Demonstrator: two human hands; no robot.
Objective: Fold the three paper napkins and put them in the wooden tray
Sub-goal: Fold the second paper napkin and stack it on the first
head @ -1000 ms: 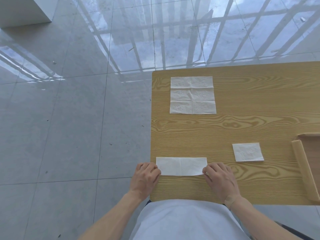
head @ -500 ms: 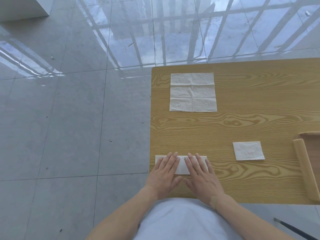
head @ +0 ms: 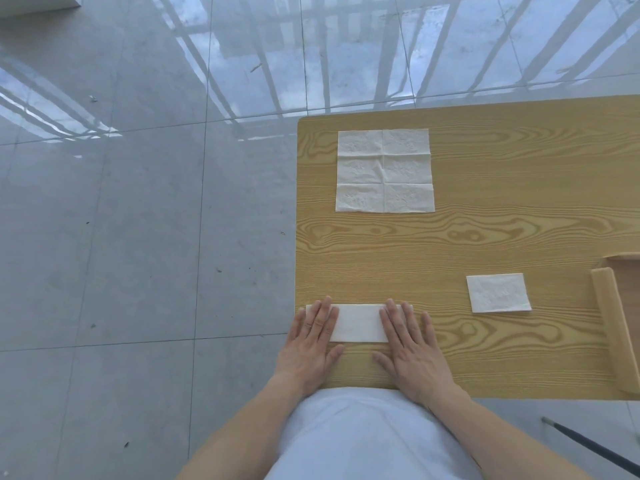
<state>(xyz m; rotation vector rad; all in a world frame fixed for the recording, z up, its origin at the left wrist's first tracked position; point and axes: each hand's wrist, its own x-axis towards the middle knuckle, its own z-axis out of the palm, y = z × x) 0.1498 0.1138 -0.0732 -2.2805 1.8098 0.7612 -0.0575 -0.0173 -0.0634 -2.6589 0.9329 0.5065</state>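
Three paper napkins lie on the wood-grain table [head: 502, 237], each at a different stage. A half-folded strip napkin [head: 358, 323] sits at the near left corner, pinned flat at both ends: the left hand [head: 313, 344] covers its left end and the right hand [head: 412, 348] its right end, palms down, fingers straight and held close together, thumbs out to the side, gripping nothing. A small folded napkin [head: 498, 293] rests well to the right, just beside the wooden tray [head: 613, 327], which is cut off by the frame edge and, as far as can be seen, holds nothing yet. An unfolded napkin [head: 385, 170] lies spread farther back, its old crease lines dividing it into six panels. Paper this thin is likely very light, limp and easy to tear or shift with a draught, so it probably has to be pressed against the table while a crease is set, and lifted by pinching a corner or a short edge rather than the middle. For the strip, a sensible hold would be one short end, carried over onto the other. A faint embossed texture shows on the napkins, but no brand, label or writing can be read anywhere.
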